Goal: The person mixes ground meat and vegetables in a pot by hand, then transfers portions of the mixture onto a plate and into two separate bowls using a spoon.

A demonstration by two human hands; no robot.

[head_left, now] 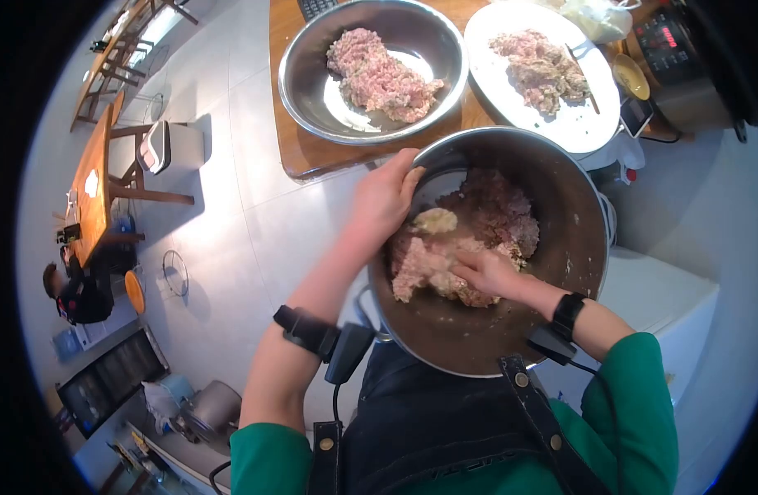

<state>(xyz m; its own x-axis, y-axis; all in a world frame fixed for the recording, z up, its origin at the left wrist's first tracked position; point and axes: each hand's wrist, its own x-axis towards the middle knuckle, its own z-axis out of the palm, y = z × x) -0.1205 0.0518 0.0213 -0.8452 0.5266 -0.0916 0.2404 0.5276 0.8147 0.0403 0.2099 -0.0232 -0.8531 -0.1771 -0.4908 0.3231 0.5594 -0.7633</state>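
A deep metal pot (560, 326) stands in front of me with minced meat (424, 268) inside, part pale pink and part darker. My left hand (389, 194) is closed on the pot's far-left rim, with the fingers over the edge. Inside the pot, my right hand (488, 274) has its fingers pressed into the pale minced meat, and their tips are partly hidden in it. A yellowish lump (435, 220) lies on the meat between my two hands.
Beyond the pot, a wooden table (301, 153) holds a steel bowl (301, 103) of minced meat. Beside it, a white plate (589, 136) carries more meat and a stick. A dark cooker (684, 66) with a lit display stands far right. A person (90, 285) sits at the far left.
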